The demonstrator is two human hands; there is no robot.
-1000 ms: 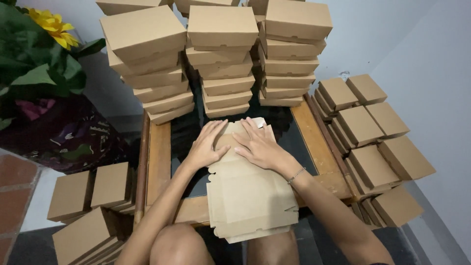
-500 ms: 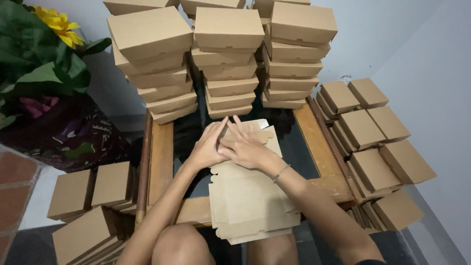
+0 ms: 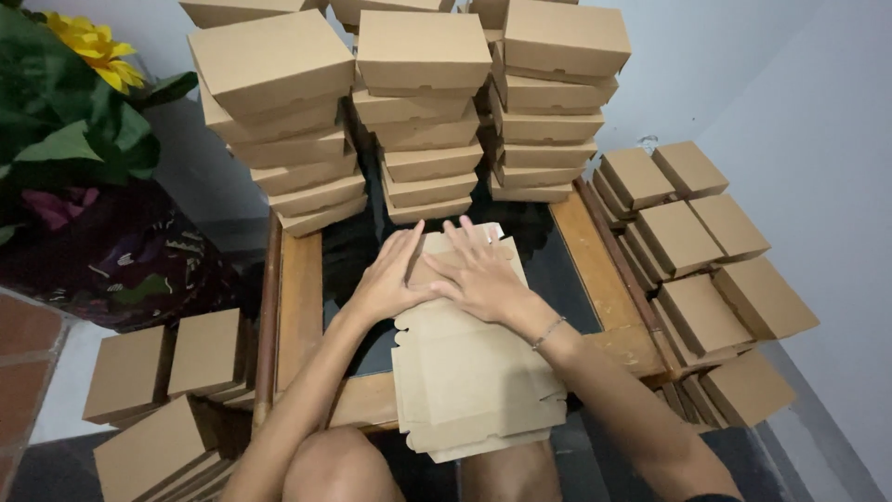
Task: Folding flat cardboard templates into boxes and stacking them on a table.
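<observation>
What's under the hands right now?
Both the left hand and right hand press flat on the top sheet of a stack of unfolded cardboard blanks, which lies on the dark-topped table. The part beneath the palms is hidden.

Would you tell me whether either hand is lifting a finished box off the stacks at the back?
No, the left hand and right hand both press flat on the unfolded cardboard blanks, apart from the stacked boxes.
</observation>
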